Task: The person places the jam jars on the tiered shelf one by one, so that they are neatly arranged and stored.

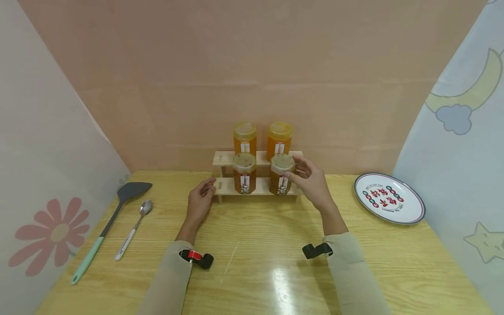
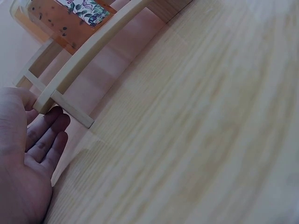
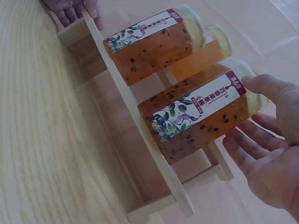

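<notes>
A two-step wooden rack [image 1: 261, 187] holds honey-coloured jars. On its lower step stand two dark amber jars with specks and white labels, a left jar [image 1: 245, 177] and a right jar [image 1: 280, 177]. My right hand [image 1: 313, 181] holds the right jar near its lid, thumb at the front and fingers around the far side, as the right wrist view shows with the jar [image 3: 201, 109]. My left hand [image 1: 200, 202] pinches the left end of the lower step [image 2: 44, 100], its thumb above and fingers below. Two brighter orange jars, one left [image 1: 245, 138] and one right [image 1: 279, 142], stand on the upper step.
A grey spatula with a green handle [image 1: 92, 258] and a spoon [image 1: 135, 225] lie at the left of the wooden table [image 1: 244, 262]. At the right sits a white plate [image 1: 409, 201] with red lettering. A plain backdrop [image 1: 252, 57] rises behind the rack.
</notes>
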Tool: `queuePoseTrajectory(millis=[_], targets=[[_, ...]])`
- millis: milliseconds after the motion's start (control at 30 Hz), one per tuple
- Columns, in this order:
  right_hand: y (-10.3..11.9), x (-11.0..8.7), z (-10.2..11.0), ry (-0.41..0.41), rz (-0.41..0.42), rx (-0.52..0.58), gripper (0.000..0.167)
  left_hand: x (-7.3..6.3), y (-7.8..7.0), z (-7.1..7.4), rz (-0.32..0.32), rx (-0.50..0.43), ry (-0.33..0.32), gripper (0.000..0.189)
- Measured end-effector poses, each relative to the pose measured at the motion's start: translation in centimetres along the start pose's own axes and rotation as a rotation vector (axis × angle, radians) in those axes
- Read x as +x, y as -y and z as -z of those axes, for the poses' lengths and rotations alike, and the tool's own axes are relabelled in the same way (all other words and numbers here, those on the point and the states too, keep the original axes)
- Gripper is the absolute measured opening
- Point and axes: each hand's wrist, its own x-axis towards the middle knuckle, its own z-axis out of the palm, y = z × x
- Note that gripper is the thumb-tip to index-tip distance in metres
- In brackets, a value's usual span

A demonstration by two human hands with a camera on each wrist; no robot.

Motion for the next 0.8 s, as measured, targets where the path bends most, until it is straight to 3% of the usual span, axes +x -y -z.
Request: queuePoseTrajectory(millis=[433, 800], targets=[[-0.3, 0.3, -1.2, -0.062, 0.025, 0.029, 0.064, 0.1, -0.2, -0.1, -0.026, 0.001, -0.005, 0.032], [-0.5, 0.6, -1.7, -0.071, 0.036, 0.038, 0.064, 0.2, 0.2, 0.3, 0.006, -0.012, 0.004, 0.032]])
